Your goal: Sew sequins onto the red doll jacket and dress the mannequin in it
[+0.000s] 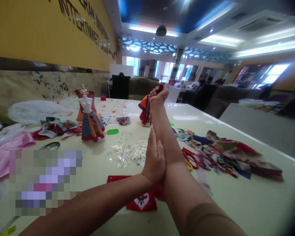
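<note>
My right hand [159, 94] is raised at the end of an outstretched arm, its fingers curled closed. Whatever it may hold is too small or hidden to make out. Flat against the inner side of my right forearm [166, 141] lies my left hand [155, 160], fingers straight and holding nothing. Below the arms is red cloth [119, 178] with a white heart-shaped patch [142, 200], partly covered by them. A clear plastic packet with small shiny pieces [130, 154] is left of my left hand. Behind my right wrist stands an orange and red garment [144, 111], partly hidden.
White doll-size forms in dresses [89, 121] stand at the left back, near a green oval object [112, 131]. Fabric scraps [208, 150], red-handled scissors [191, 158] and patterned cloth [245, 152] lie right. Pink fabric [12, 149] and a plastic bag [34, 111] are left.
</note>
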